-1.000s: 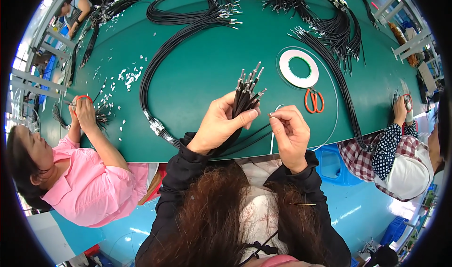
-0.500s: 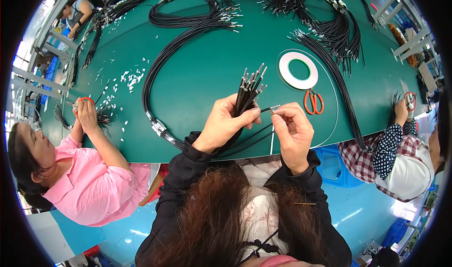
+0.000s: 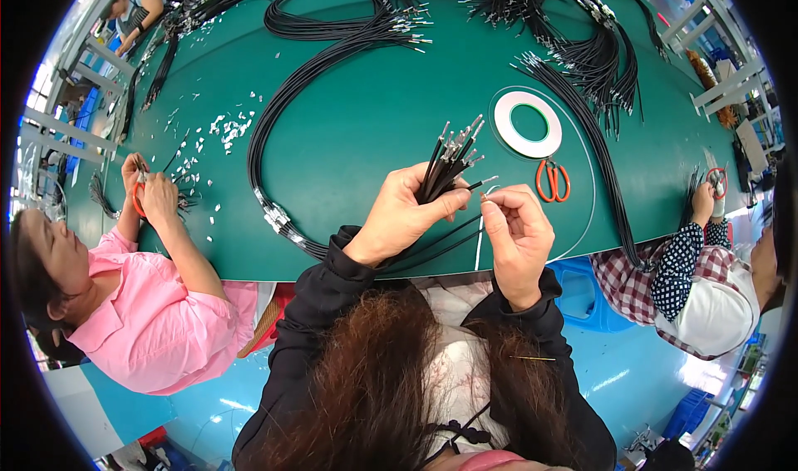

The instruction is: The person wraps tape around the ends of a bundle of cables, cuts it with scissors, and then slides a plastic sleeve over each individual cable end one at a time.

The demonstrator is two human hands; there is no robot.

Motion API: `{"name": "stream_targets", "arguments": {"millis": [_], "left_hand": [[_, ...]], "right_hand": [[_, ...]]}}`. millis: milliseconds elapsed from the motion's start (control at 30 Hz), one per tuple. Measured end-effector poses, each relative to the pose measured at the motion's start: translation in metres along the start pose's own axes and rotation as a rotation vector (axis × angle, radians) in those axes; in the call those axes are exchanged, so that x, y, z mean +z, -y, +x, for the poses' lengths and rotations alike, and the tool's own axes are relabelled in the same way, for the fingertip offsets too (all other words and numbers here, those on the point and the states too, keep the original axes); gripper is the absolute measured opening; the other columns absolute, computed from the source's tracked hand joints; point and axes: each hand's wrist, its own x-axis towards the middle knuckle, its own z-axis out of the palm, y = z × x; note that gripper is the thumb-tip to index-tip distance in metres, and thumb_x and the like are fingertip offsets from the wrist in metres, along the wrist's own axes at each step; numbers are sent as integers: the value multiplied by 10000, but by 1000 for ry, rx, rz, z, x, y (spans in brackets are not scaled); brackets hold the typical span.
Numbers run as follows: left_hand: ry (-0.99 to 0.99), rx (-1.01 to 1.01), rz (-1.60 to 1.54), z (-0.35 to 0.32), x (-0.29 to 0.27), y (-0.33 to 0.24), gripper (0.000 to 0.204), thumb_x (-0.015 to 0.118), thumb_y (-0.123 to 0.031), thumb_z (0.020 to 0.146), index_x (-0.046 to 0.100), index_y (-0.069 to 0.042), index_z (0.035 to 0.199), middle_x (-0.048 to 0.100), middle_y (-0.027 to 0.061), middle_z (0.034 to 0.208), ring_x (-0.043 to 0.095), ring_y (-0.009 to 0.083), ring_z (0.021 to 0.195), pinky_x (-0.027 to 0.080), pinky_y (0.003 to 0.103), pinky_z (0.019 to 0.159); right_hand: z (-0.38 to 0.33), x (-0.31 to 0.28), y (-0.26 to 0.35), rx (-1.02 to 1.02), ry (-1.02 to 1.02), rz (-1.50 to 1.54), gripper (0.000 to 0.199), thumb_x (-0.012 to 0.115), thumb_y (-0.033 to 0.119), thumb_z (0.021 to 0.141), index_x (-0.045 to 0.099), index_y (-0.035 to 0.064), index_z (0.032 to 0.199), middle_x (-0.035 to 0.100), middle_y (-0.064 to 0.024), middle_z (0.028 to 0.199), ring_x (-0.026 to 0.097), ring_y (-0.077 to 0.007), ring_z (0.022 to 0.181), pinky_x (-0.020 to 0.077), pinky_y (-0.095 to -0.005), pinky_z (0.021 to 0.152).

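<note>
My left hand point(image 3: 407, 215) is closed around a bundle of black cables point(image 3: 432, 184) whose silver-tipped ends point up and away from me. One cable point(image 3: 484, 182) sticks out to the right of the bundle, between thumb and the other hand. Thumb and forefinger of my right hand point(image 3: 519, 242) are pinched at a thin white strip point(image 3: 479, 251), which hangs below the fingertips. Those fingertips sit just beside the silver tip of the single cable. The lower cables of the bundle trail under my left wrist to the table edge.
A white tape roll point(image 3: 532, 148) and orange-handled scissors point(image 3: 553, 180) lie beyond my right hand on the green table point(image 3: 332, 197). Long black cable bundles point(image 3: 258, 138) curve left and right. White scraps point(image 3: 229, 130) are scattered at left. People sit working on both sides.
My right fingertips have come slightly away from the single cable's silver tip. The bundle in my left hand has tilted a little to the right. The person at left has shifted their hands.
</note>
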Motion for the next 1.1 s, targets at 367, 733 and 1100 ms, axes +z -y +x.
{"name": "stream_targets", "arguments": {"millis": [367, 733, 1100], "left_hand": [[-47, 27, 73, -3, 3, 4, 124, 664, -34, 805, 615, 21, 904, 611, 20, 763, 550, 71, 671, 448, 215, 617], [-61, 56, 109, -8, 5, 3, 150, 670, -9, 792, 624, 13, 933, 646, 17, 831, 567, 51, 742, 465, 209, 672], [-87, 201, 357, -13, 10, 3, 117, 678, 8, 768, 630, 8, 875, 604, -12, 775, 515, 43, 669, 426, 211, 598]], "right_hand": [[2, 1, 1, 23, -19, -39, 52, 594, -42, 834, 569, -63, 875, 534, -46, 871, 546, -66, 731, 452, -172, 626], [3, 1, -3, 22, -45, -39, 54, 614, -35, 822, 578, -63, 851, 547, -41, 847, 566, -63, 711, 475, -174, 606], [1, 3, -5, 128, -75, 153, 49, 611, -36, 826, 565, -53, 822, 535, -9, 821, 527, -38, 673, 435, -161, 594]]}}
